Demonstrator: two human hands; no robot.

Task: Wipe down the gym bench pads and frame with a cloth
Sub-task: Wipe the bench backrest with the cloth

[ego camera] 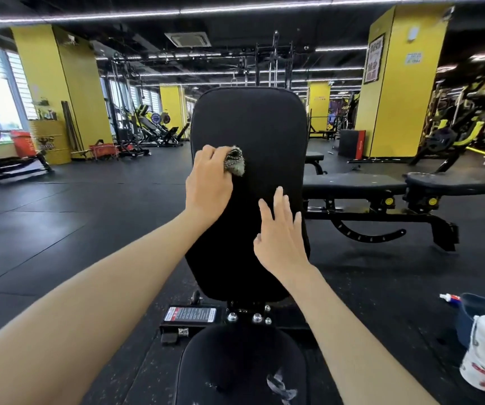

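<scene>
left hand (pixel 209 182) grips cloth (pixel 235 164) on back pad (pixel 267 127) | right hand (pixel 279 238) flat on pad

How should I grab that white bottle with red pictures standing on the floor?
Probably wrap a hand round the middle of the white bottle, coming from its open left side: it stands upright, and the dark blue tub sits close behind.

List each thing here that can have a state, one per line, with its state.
back pad, tilted up
cloth, bunched, pressed on back pad
left hand, grips the cloth
right hand, fingers straight, flat on back pad
seat pad, white scuffs or tears
neighbouring bench, laid flat
</scene>
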